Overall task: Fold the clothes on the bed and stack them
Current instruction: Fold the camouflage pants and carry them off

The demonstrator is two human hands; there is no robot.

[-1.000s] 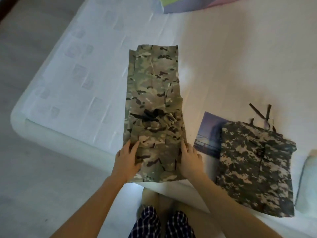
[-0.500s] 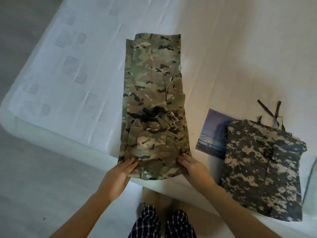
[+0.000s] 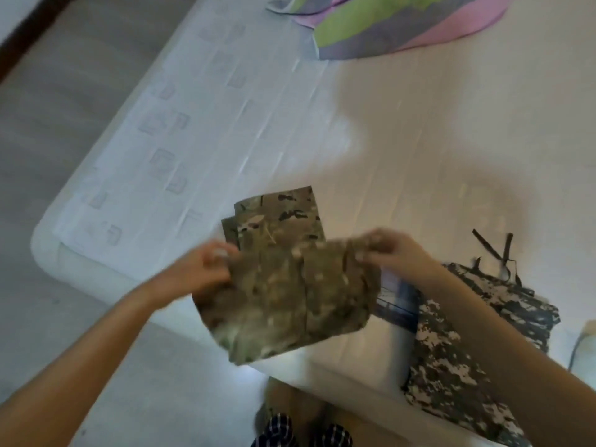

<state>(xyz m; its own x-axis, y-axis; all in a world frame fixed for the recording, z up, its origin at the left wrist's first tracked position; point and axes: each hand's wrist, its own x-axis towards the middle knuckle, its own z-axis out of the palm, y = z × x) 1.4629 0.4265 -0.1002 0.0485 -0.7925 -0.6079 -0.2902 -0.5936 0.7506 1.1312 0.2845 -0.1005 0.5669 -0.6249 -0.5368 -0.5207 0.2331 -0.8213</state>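
Note:
Brown-green camouflage trousers (image 3: 283, 295) lie at the near edge of the white bed (image 3: 225, 124). Their near end is lifted and doubled over toward the far end, which still lies flat. My left hand (image 3: 206, 269) grips the lifted edge at its left corner. At the right corner of that edge my right hand (image 3: 396, 250) grips it too. The picture is blurred by motion. A folded grey digital-camouflage garment (image 3: 451, 366) with dark straps lies to the right, partly hidden by my right forearm.
A blue picture card (image 3: 395, 301) lies between the two garments, partly under the grey one. A pink, green and grey cloth (image 3: 387, 24) lies at the far side of the bed. A pale object (image 3: 585, 343) sits at the right edge. Grey floor lies left.
Both hands took hold of the trousers' near end and lifted it up and away over the rest. The camera view tilted up, showing the coloured cloth again.

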